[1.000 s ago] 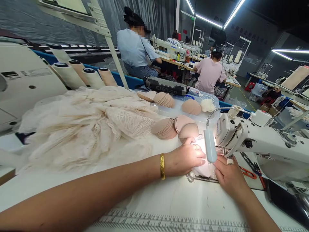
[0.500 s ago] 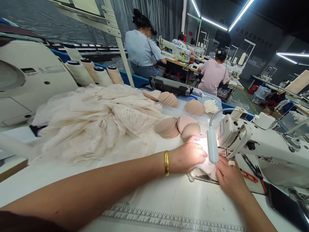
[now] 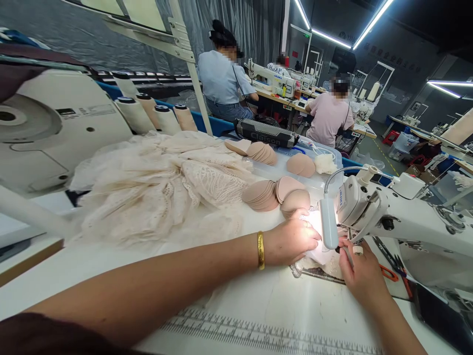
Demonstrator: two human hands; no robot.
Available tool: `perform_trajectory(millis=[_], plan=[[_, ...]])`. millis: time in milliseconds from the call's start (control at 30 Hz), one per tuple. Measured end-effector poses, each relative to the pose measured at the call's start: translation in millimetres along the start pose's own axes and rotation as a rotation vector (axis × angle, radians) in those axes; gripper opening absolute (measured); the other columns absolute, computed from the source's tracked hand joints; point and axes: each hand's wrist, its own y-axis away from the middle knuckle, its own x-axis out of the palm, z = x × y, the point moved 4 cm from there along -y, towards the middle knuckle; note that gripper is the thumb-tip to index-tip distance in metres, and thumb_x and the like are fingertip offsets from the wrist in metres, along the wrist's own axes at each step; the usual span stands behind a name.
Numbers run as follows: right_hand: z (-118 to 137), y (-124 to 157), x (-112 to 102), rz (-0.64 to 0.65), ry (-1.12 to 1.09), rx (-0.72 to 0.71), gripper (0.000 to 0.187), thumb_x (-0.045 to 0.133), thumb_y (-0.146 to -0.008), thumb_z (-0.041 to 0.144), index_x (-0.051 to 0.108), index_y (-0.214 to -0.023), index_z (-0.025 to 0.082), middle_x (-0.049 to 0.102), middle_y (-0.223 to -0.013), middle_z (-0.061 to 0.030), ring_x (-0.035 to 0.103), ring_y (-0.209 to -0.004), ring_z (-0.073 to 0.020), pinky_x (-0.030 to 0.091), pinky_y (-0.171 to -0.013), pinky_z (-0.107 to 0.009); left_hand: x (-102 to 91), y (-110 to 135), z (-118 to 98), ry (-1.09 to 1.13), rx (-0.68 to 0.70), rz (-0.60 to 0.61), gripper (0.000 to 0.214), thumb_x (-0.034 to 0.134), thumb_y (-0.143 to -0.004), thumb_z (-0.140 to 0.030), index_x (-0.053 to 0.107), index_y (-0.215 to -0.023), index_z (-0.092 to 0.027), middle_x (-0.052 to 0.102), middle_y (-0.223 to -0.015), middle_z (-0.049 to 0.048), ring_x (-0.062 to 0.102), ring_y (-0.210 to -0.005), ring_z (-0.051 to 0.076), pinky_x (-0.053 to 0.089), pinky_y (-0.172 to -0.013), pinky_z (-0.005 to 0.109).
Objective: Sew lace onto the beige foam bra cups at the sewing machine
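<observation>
My left hand (image 3: pixel 293 239), with a gold bangle at the wrist, has its fingers bent and pressed together on a pale piece of fabric (image 3: pixel 320 255). The fabric lies brightly lit beside the needle area of a white sewing machine (image 3: pixel 369 207). Close to the presser foot, my right hand (image 3: pixel 364 268) has its fingers curled in. A small dark tip shows at its fingertips, but what it belongs to is hidden. A grey lamp (image 3: pixel 328 224) on a bendy neck hangs between the hands and covers part of the fabric.
Stacks of beige pads (image 3: pixel 260 195) lie beyond my left hand, partly by a clear plastic box lid (image 3: pixel 254 170). Cream lace fabric (image 3: pixel 158 182) is heaped left. Orange-handled scissors (image 3: pixel 389 272) and a dark phone-like slab (image 3: pixel 439 315) lie right. A printed ruler (image 3: pixel 258 333) runs along the front.
My right hand has drawn back slightly from the fabric, its fingers now curled by the presser foot, where a dark tip shows. The left hand stays on the fabric. The view has shifted slightly.
</observation>
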Motion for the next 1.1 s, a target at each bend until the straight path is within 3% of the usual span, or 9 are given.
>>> perform_trajectory(millis=[300,700,867,967,1100], plan=[[2.0,-3.6,-0.8,0.009,-0.063,0.048,0.017,0.043,-0.102,0.019,0.058,-0.108,0.023,0.071,-0.105,-0.0118,0.065,-0.101,-0.0305,0.057,-0.086,-0.049,1.0,0.8,-2.4,0.018,0.010,0.000,0.009,0.060,-0.086,-0.015,0.066,-0.093,-0.019,0.066,-0.092,0.0075,0.059,-0.094,0.026,0.036,-0.099,0.049],[3.1,-4.8,-2.6,-0.014,-0.023,-0.015,0.017,0.044,-0.101,0.020,0.057,-0.111,0.022,0.070,-0.103,-0.0109,0.065,-0.098,-0.0293,0.057,-0.081,-0.045,3.6,2.9,-4.4,0.006,-0.008,0.027,0.022,0.056,-0.088,-0.015,0.067,-0.107,-0.017,0.068,-0.103,0.0093,0.059,-0.105,0.027,0.033,-0.107,0.052],[4.0,-4.7,-3.7,-0.023,0.001,-0.062,0.015,0.045,-0.101,0.019,0.057,-0.109,0.021,0.070,-0.098,-0.0098,0.064,-0.093,-0.0288,0.054,-0.077,-0.043,3.3,3.2,-1.5,0.008,0.009,-0.010,0.021,0.061,-0.086,-0.015,0.067,-0.105,-0.020,0.070,-0.103,0.0089,0.060,-0.103,0.028,0.035,-0.103,0.052],[5.3,-2.4,-4.1,0.037,0.010,-0.059,0.019,0.043,-0.102,0.019,0.058,-0.112,0.021,0.069,-0.095,-0.0083,0.061,-0.088,-0.0274,0.050,-0.074,-0.039,3.2,1.9,0.8,-0.007,0.009,-0.020,0.016,0.063,-0.085,-0.016,0.067,-0.100,-0.020,0.070,-0.101,0.0091,0.060,-0.100,0.028,0.037,-0.101,0.051],[10.8,1.7,-1.2,0.260,-0.071,-0.074,0.023,0.041,-0.099,0.013,0.060,-0.108,0.023,0.066,-0.093,-0.0045,0.057,-0.078,-0.0226,0.043,-0.069,-0.034,3.1,2.9,-7.2,-0.043,0.005,-0.056,0.004,0.062,-0.085,-0.017,0.065,-0.085,-0.020,0.068,-0.092,0.0072,0.060,-0.093,0.025,0.038,-0.099,0.050]])
